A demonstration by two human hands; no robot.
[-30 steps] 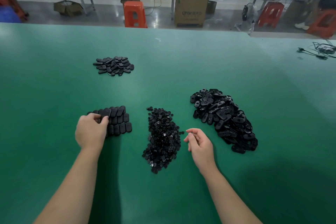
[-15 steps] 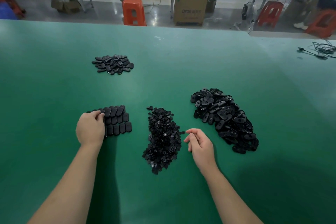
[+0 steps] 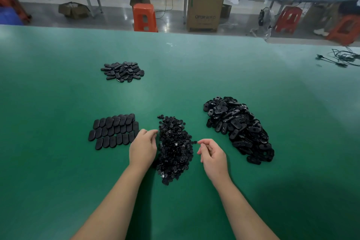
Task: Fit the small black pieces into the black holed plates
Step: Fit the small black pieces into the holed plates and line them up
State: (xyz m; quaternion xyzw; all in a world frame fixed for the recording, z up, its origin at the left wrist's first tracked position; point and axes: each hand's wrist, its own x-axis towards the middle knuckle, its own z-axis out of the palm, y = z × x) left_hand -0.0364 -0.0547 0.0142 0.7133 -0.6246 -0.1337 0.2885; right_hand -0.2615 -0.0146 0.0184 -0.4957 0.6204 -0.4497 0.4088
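Green table (image 3: 58,161). Far L: small heap of black oval plates (image 3: 122,71). Near L: flat rows of oval plates (image 3: 114,131) laid side by side. Left hand (image 3: 143,148) just R of the rows, at L edge of small-pieces pile (image 3: 174,148); fingers loosely curled, can't tell if grasping anything. Right hand (image 3: 213,154) at pile's R edge, fingers curled, thumb & forefinger pinched; held piece not discernible. Far R: big heap of holed plates (image 3: 238,128). Cables (image 3: 342,57) at table's R edge.

Everything's around the pile of small pieces (image 3: 174,148): laid-out rows of plates (image 3: 115,131) just left of it, big heap of holed plates (image 3: 238,127) to its right, smaller plate pile (image 3: 122,71) far behind-left.
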